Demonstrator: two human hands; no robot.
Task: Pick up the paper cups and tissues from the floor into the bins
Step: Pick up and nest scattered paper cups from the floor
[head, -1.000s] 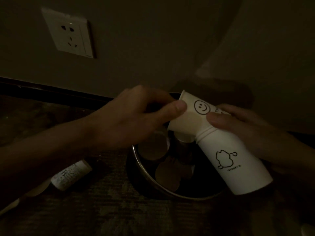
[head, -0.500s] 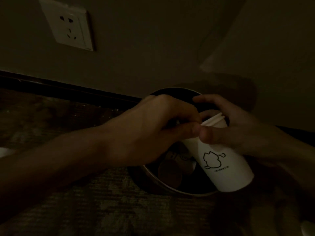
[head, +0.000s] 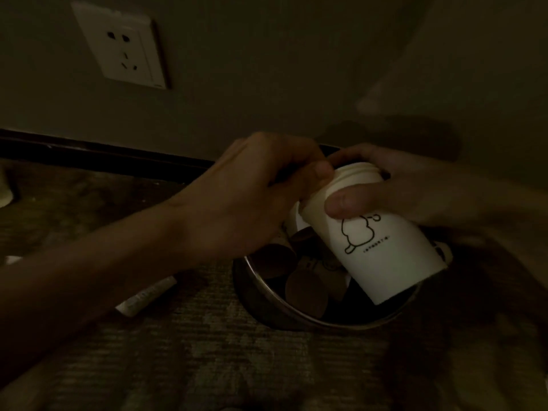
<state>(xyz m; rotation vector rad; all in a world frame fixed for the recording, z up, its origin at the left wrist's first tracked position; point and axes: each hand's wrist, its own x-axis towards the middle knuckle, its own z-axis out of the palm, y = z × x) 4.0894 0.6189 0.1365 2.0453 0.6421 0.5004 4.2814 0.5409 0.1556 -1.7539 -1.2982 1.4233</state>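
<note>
Over the round dark bin with a metal rim, which stands on the patterned carpet floor close to the dark skirting board, both hands hold a tilted stack of white paper cups with a black cartoon outline. Its wide end is lowest, hanging above the bin's right side. The left hand is curled, its thumb and fingers pinching the stack's narrow upper end. The right hand wraps the stack just below, thumb across the front and fingers round the back. Brown paper cups lie inside the bin. A white tube lies on the floor left of the bin, and a white wall socket sits high on the wall.
</note>
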